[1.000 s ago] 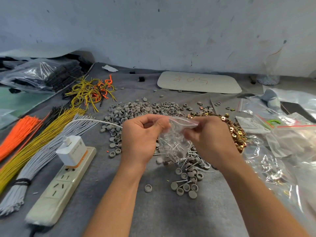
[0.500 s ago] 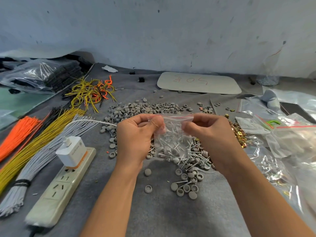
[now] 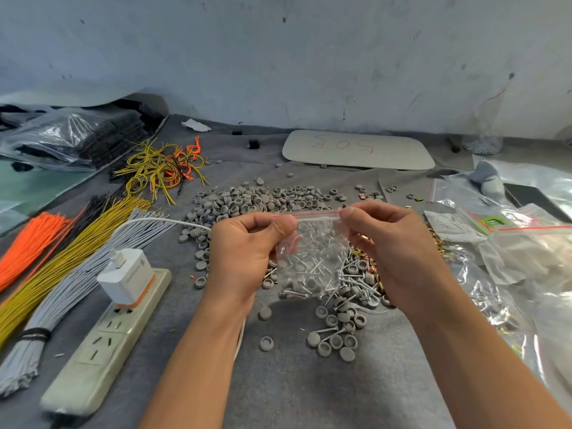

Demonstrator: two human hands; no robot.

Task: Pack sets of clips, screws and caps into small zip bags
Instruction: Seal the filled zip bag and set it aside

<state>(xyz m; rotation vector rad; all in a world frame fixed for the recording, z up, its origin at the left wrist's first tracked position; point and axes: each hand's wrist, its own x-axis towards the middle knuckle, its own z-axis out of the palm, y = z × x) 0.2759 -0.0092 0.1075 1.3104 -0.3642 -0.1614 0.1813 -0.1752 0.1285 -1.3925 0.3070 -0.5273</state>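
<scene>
Far left on the grey felt table: bundles of straight orange wires, yellow wires and grey wires, fanned side by side. Just right of them, a white power strip with a white charger block plugged in at its far end. Farther back, a tangle of yellow and orange wire loops.

At centre, pinches with the left hand, thumb against curled forefinger, the left end of the red-lined top seal of a small clear zip bag. Pinches the right end the same way with the right hand. Holds the bag up off the table between the two hands, in front of a wide heap of round grey plastic caps and over a loose pile of silver screws. Shows through the thin, wrinkled film a crowd of silver screws and grey caps, sagging toward the bottom. Cannot tell whether the seal is pressed closed.

Right of the right hand, a scatter of gold-coloured metal clips; beyond, a heap of larger clear plastic bags with red zip lines.

Against half a second ago: holds the hands farther apart, draws the seal straight and level where it sat slack and crumpled, and shows the red line plainly.
</scene>
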